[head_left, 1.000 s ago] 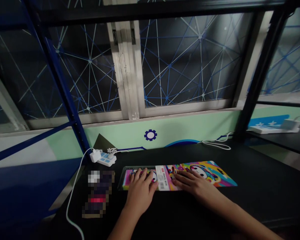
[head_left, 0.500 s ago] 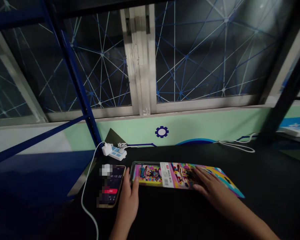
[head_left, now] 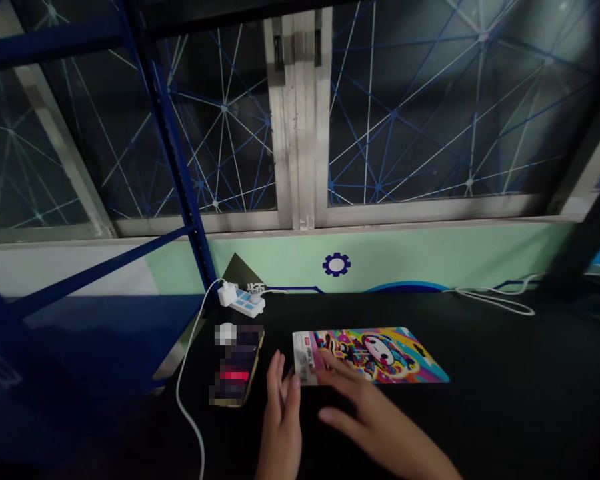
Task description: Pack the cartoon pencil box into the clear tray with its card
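Observation:
A flat, brightly coloured pencil box sleeve [head_left: 387, 350] lies on the black table, with a cartoon figure on its face and a white label strip at its left end. My left hand [head_left: 284, 420] stands on edge at that left end, fingers stretched and holding nothing. Over the sleeve's lower left part reaches my right hand [head_left: 370, 410], its fingers spread and thumb apart. Whether its fingertips touch the sleeve I cannot tell. Any box inside the sleeve is hidden.
A phone [head_left: 245, 363] lies left of my left hand. Behind it is a white power strip [head_left: 247, 303] with a plug, whose white cable [head_left: 181, 393] runs down the left side. A blue metal post [head_left: 173, 157] stands at the left. Another white cable [head_left: 495, 301] lies back right.
The box end that stuck out left of the sleeve no longer shows. My right hand has moved left along the sleeve, closer to my left hand. The view has shifted slightly.

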{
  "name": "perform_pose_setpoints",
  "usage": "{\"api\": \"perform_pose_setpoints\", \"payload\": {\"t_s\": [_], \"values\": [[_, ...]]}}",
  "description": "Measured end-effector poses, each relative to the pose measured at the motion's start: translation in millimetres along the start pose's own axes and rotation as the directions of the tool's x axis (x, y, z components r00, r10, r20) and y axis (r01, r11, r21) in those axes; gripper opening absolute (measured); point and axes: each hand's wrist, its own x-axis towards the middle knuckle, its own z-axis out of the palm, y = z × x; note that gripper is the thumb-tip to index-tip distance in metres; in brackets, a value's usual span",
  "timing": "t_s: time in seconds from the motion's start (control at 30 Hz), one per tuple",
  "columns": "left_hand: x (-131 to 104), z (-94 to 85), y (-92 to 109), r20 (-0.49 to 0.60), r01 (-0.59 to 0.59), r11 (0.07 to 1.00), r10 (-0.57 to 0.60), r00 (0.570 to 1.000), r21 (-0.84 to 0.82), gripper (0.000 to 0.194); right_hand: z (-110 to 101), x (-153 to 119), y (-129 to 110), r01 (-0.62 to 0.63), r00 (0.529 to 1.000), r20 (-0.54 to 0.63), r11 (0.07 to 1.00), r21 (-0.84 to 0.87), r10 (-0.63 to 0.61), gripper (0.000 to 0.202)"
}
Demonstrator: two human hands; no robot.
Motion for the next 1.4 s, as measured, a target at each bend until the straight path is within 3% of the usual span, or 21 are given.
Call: {"api": "perform_pose_setpoints", "payload": {"t_s": [0.03, 0.1, 0.17, 0.23, 0.3, 0.4, 0.5, 0.6, 0.77, 0.9, 0.97, 1.03, 1.2, 1.3, 1.4], "values": [[0, -4.7, -4, -0.003, 0.012, 1.0, -0.012, 1.0, -0.017, 0.072, -15, -9, 13, -0.062, 0.989, -0.136, 0.998, -0.006, 0.061, 0.051], [0, -10.9, -9, 0.014, 0.029, 0.996, -0.028, 0.999, -0.087, 0.07, -41, -28, 53, -0.194, 0.92, -0.359, 0.979, -0.066, 0.158, 0.049], [1, -12.6, -11, 0.045, 0.044, 0.988, -0.038, 0.998, -0.146, 0.071, -60, -46, 99, -0.357, 0.828, -0.485, 0.931, -0.074, 0.279, 0.059], [6, -11.3, -9, 0.041, 0.07, 0.985, -0.065, 0.997, -0.16, 0.074, -70, -62, 135, -0.554, 0.721, -0.509, 0.832, -0.015, 0.471, 0.069], [13, -9.9, -3, 0.043, 0.126, 0.983, -0.121, 0.992, -0.135, 0.077, -71, -71, 150, -0.581, 0.717, -0.463, 0.814, 0.017, 0.521, 0.06], [24, -11.1, 6, 0.11, 0.183, 0.98, -0.174, 0.979, -0.082, 0.076, -64, -76, 140, -0.523, 0.768, -0.389, 0.849, 0.079, 0.509, 0.053], [27, -14.2, 9, 0.132, 0.154, 0.986, -0.144, 0.981, -0.064, 0.066, -57, -78, 119, -0.476, 0.783, -0.375, 0.866, 0.151, 0.496, 0.051], [21, -15.6, 7, 0.102, 0.103, 0.993, -0.097, 0.99, -0.05, 0.057, -54, -81, 108, -0.473, 0.751, -0.417, 0.858, 0.203, 0.512, 0.048], [12, -16.5, 4, 0.072, -0.003, 0.996, -0.003, 0.997, 0.085, 0.045, -52, -87, 112, -0.514, 0.668, -0.493, 0.825, 0.236, 0.558, 0.046], [15, -21.9, 2, 0.005, -0.076, 0.986, 0.076, 0.997, 0.149, 0.045, -51, -85, 112, -0.513, 0.647, -0.52, 0.823, 0.244, 0.557, 0.061], [17, -25.0, 1, -0.02, -0.097, 0.984, 0.101, 0.995, 0.149, 0.045, -52, -84, 108, -0.467, 0.678, -0.513, 0.847, 0.253, 0.527, 0.061], [17, -26.9, 0, -0.047, -0.118, 0.98, 0.127, 0.991, 0.159, 0.043, -52, -84, 104, -0.404, 0.702, -0.523, 0.875, 0.267, 0.483, 0.049], [15, -25.8, -1, -0.054, -0.201, 0.961, 0.215, 0.975, 0.192, 0.039, -49, -88, 103, -0.374, 0.703, -0.574, 0.905, 0.203, 0.42, 0.02], [16, -24.3, -4, -0.045, -0.198, 0.96, 0.21, 0.977, 0.196, 0.04, -46, -89, 102, -0.355, 0.765, -0.535, 0.928, 0.113, 0.358, 0.014], [19, -23.6, -8, -0.055, -0.151, 0.967, 0.165, 0.985, 0.207, 0.046, -46, -88, 95, -0.332, 0.838, -0.447, 0.942, 0.041, 0.315, 0.021]]}}
